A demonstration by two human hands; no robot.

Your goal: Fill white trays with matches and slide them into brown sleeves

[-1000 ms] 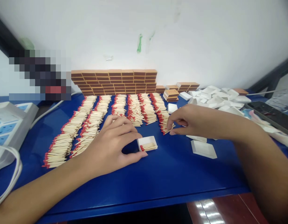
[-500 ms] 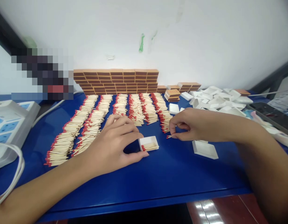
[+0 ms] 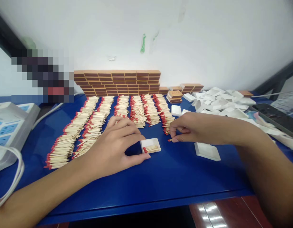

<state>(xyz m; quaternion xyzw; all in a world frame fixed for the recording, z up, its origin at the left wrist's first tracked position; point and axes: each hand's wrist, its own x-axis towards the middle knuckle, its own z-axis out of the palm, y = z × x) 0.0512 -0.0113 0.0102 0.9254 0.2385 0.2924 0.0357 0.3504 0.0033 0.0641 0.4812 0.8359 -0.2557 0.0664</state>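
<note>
My left hand (image 3: pixel 120 142) rests on the table with thumb and index finger around the left end of a white matchbox tray (image 3: pixel 156 141). Inside that tray lie several matches (image 3: pixel 151 148), red heads to the left. My right hand (image 3: pixel 184 128) pinches matches (image 3: pixel 170 140) just above the table, right of the tray; their red tips show, but how many is hidden by the fingers. Close behind it is the rightmost row of loose matches (image 3: pixel 163 107). Another white tray (image 3: pixel 208 152) sits beneath my right forearm.
Long rows of matches (image 3: pixel 71 129) cover the blue table's left half. Stacked matchboxes (image 3: pixel 118 84) line the wall. A pile of white trays (image 3: pixel 220 99) and a phone (image 3: pixel 277 118) are at right. A power strip (image 3: pixel 13 133) with white cable stands at left.
My right hand, with the matches pinched in it, has shifted slightly left toward the tray. The left hand keeps its place at the tray.
</note>
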